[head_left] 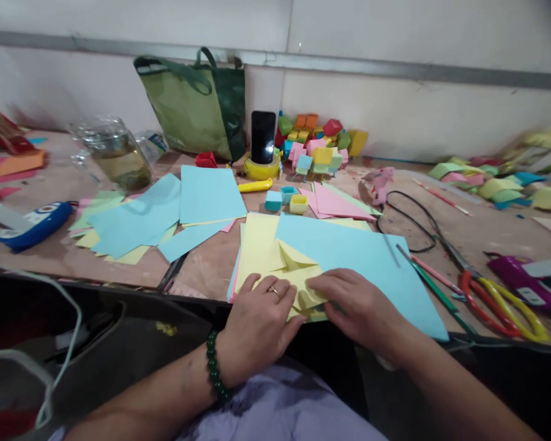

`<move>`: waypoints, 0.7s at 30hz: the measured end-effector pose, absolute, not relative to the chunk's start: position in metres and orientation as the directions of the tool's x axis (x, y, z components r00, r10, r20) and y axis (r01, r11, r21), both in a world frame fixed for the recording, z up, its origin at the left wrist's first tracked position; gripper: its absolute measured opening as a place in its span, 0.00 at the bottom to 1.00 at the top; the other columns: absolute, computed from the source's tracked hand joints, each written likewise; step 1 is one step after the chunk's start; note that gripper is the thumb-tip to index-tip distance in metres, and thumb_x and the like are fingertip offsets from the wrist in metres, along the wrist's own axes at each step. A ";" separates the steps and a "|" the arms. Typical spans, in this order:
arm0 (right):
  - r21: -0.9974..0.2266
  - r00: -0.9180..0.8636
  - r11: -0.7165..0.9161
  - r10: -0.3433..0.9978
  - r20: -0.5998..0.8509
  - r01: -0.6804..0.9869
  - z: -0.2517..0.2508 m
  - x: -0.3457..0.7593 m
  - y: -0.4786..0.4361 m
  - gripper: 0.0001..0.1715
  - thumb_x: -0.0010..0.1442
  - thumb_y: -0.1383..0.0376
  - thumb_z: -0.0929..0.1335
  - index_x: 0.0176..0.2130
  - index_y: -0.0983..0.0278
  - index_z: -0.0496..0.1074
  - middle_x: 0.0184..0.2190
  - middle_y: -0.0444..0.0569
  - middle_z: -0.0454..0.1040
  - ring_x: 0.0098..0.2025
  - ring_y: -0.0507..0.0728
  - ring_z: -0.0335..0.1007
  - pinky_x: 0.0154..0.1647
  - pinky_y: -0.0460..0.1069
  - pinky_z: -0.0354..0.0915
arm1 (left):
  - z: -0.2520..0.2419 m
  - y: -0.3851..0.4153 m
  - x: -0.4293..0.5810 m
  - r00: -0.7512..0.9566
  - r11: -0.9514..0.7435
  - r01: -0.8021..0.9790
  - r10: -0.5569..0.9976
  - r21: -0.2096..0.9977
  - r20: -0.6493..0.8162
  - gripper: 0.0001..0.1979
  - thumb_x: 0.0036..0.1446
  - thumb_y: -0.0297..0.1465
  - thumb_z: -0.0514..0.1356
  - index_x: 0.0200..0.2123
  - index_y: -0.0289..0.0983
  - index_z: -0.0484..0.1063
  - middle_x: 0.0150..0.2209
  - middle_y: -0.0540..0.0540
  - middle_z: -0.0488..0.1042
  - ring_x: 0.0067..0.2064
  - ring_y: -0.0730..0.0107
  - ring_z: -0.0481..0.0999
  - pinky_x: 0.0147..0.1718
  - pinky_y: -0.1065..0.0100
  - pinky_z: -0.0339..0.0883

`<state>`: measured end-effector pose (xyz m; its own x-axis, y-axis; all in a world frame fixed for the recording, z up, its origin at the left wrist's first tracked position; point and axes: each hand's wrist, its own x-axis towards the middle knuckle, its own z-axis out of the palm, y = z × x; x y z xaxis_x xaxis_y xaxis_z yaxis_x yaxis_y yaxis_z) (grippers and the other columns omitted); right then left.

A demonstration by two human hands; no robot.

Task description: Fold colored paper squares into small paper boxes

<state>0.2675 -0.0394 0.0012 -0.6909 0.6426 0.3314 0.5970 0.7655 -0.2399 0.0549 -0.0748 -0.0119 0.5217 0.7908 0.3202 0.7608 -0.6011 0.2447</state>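
Observation:
A partly folded yellow paper sheet (298,269) lies at the table's near edge on top of a stack of yellow and light blue sheets (371,257). My left hand (257,321), with a ring and a green bead bracelet, rests on the yellow paper's left side, fingers curled and pressing on it. On the fold's right side my right hand (356,303) lies with its fingertips pinching the crease at the paper's lower middle. Both hands almost touch each other over the fold.
Red and yellow scissors (496,294) and a black cable (408,226) lie to the right. Light blue sheets (165,211) spread at left, beside a blue device (34,223) and a glass jar (117,153). Behind stand a green bag (193,104), a phone (263,136) and several folded paper boxes (319,144).

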 end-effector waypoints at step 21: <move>-0.471 -0.638 0.646 0.743 0.203 0.601 0.017 0.253 -0.008 0.13 0.57 0.56 0.70 0.26 0.61 0.74 0.27 0.49 0.74 0.34 0.57 0.66 0.37 0.53 0.63 | -0.016 -0.073 0.021 0.497 -0.602 0.751 0.786 0.270 0.369 0.21 0.61 0.44 0.54 0.49 0.37 0.72 0.55 0.39 0.71 0.62 0.47 0.62 0.60 0.41 0.43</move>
